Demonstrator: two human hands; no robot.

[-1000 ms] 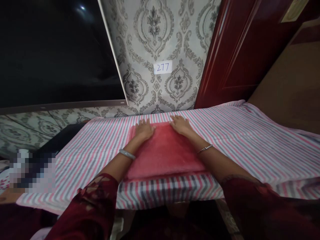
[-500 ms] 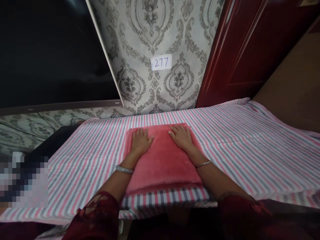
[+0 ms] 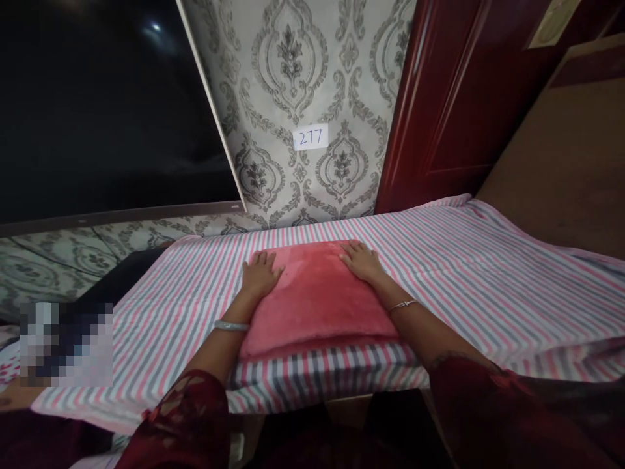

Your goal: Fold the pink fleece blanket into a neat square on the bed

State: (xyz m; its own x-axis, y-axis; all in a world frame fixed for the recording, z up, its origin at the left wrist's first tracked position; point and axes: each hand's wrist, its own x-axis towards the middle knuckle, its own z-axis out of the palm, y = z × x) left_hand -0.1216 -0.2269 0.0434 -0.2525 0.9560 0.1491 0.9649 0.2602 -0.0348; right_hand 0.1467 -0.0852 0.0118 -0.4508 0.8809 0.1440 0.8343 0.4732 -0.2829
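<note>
A folded, plush pink-red cloth [image 3: 312, 299], perhaps a blanket, lies flat in the middle of the striped tablecloth [image 3: 459, 286]. On its far left corner rests my left hand [image 3: 261, 273], fingers spread, palm down. My right hand [image 3: 362, 262] lies flat on the far right corner, its fingers spread too. Neither hand grips the cloth; both touch its top. The near edge of the cloth shows a fold, close to the table's front edge.
A large dark television screen [image 3: 112, 111] stands at the back left. Behind the table is a patterned wall with a paper marked 277 [image 3: 311, 137]. A dark red door [image 3: 454, 85] and a brown panel [image 3: 561, 150] border the right side.
Both hands have slid slightly outward, the left one leftward and the right one rightward, towards the cloth's far corners. The camera view has tilted up a little.
</note>
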